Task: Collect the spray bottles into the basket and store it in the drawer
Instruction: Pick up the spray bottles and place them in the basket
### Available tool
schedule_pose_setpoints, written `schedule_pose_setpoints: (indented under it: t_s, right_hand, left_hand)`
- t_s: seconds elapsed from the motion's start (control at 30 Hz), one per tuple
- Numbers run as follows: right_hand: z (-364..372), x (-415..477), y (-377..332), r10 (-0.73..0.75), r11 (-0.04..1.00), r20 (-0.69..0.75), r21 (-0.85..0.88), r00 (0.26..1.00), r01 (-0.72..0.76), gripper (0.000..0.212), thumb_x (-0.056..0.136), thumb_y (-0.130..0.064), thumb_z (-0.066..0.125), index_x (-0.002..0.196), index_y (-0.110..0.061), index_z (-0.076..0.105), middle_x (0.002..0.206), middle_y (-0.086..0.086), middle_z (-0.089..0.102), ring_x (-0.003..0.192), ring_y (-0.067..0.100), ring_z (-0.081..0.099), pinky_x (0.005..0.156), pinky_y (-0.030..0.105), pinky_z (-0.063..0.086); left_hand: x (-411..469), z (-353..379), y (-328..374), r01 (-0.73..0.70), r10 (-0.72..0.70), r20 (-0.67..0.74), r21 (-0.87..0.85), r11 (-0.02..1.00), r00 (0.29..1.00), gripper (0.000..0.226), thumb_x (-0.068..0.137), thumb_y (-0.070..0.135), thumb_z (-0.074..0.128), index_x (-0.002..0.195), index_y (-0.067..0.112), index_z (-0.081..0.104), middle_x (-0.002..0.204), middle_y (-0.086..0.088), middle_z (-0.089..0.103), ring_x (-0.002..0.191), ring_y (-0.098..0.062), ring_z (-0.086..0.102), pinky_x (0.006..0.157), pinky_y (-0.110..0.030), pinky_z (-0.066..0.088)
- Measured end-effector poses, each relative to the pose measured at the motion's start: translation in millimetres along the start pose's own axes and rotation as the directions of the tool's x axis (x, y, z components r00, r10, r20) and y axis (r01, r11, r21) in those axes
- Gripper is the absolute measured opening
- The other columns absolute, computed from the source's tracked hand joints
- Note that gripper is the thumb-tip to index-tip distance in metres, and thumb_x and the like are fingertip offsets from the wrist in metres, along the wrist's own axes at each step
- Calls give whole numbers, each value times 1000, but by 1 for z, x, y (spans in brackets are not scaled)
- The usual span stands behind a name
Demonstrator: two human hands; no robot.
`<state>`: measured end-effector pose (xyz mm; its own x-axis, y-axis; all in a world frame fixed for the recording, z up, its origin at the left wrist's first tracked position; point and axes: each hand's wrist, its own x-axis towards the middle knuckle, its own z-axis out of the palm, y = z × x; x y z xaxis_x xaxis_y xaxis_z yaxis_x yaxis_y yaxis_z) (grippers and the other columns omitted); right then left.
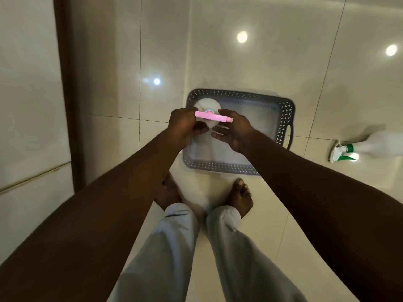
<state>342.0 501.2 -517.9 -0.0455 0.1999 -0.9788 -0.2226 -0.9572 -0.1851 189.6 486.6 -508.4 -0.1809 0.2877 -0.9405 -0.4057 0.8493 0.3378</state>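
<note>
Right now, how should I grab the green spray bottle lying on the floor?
Probably around the white body of the green-trigger spray bottle, reaching down from above. It lies on its side on the floor, so the wide body faces up, while the head is thin and knobby.

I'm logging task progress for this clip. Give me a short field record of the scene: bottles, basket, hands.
pink-top bottle: upright, over the basket's left end, between both hands
green-top bottle: lying on the floor, right of the basket, untouched
basket: grey, perforated, on the tiled floor by the person's feet
left hand: gripping the pink-top bottle
right hand: at the bottle's other side, fingers loosely curled
drawer: not identifiable
</note>
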Motion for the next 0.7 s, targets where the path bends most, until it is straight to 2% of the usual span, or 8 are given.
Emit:
schedule_pose_setpoints:
  t_s: [0.07, 0.17, 0.2, 0.3, 0.4, 0.5, 0.6, 0.7]
  right_hand:
    - [-2, -5, 0, 9, 1000, 12, -21, 1000, -8, 39, 102, -28, 63, 136, -9, 64, 113, 13, 60, 107, 31, 60, 98, 47, 58]
    - [-6, -25, 1, 10, 999, 10, -40, 1000, -10, 24, 102, -31, 61, 115, -12, 69, 102, 7, 62, 95, 25, 60, 97, 45, 57]
    - [-10, -34, 2, 5, 999, -5, -40, 1000, -5, 24, 104, -31, 60, 115, -12, 69, 102, 7, 62, 96, 26, 60, 100, 46, 56]
    - [-24, -73, 4, -11, 1000, -62, -21, 998, 10, 30, 106, -27, 58, 129, -8, 66, 111, 10, 62, 103, 29, 61, 99, 45, 54]
    - [-44, -122, 5, -34, 999, -106, -32, 994, 31, 30, 106, -20, 58, 131, -5, 66, 115, 12, 62, 103, 29, 60, 92, 43, 51]
    - [-73, -174, -3, -84, 990, -164, -127, 983, 63, 31, 103, -19, 65, 130, -4, 68, 117, 13, 68, 102, 26, 64, 91, 43, 57]
    - [-112, -224, -20, -196, 958, -196, -248, 961, 145, 25, 102, -17, 67, 122, -4, 72, 108, 15, 67, 96, 25, 62, 80, 39, 52]
    - [-155, -259, -37, -378, 816, -156, -522, 913, 249, 23, 103, -20, 64, 120, -9, 75, 105, 4, 69, 100, 20, 62, 89, 40, 53]
  left_hand:
    - [-4, -3, 1, 0, -1, 15, 21, 1000, 1000, 12, 98, 6, 61, 94, 1, 71, 88, -21, 73, 75, -32, 73, 70, -41, 68]
    - [-19, -12, 1, 5, -4, -16, 63, 998, 1000, 12, 95, 6, 60, 94, 4, 72, 86, -18, 72, 73, -30, 70, 65, -33, 65]
    - [-26, -15, 1, 8, -6, -39, 70, 997, 999, 13, 94, 4, 58, 90, 5, 71, 85, -19, 70, 71, -31, 67, 63, -32, 63]
    - [-54, -28, -2, 62, -52, -120, 83, 995, 991, 22, 101, 5, 48, 83, 8, 62, 84, -21, 65, 65, -29, 63, 60, -32, 59]
    - [-92, -32, -7, 165, -152, -111, 127, 978, 982, 28, 104, 7, 44, 80, 11, 57, 76, -12, 60, 63, -24, 57, 63, -31, 49]
    - [-142, -22, -11, 200, -186, -79, 253, 947, 979, 22, 103, 11, 51, 84, 11, 61, 79, -10, 65, 63, -22, 58, 60, -30, 47]
    - [-192, 0, -13, 132, -145, 11, 342, 930, 989, 13, 100, 15, 57, 93, 12, 67, 90, -13, 72, 70, -24, 64, 64, -31, 51]
    - [-229, 31, -17, 65, -103, 88, 354, 933, 991, 14, 101, 19, 59, 108, 12, 69, 102, -14, 76, 84, -26, 69, 77, -34, 57]
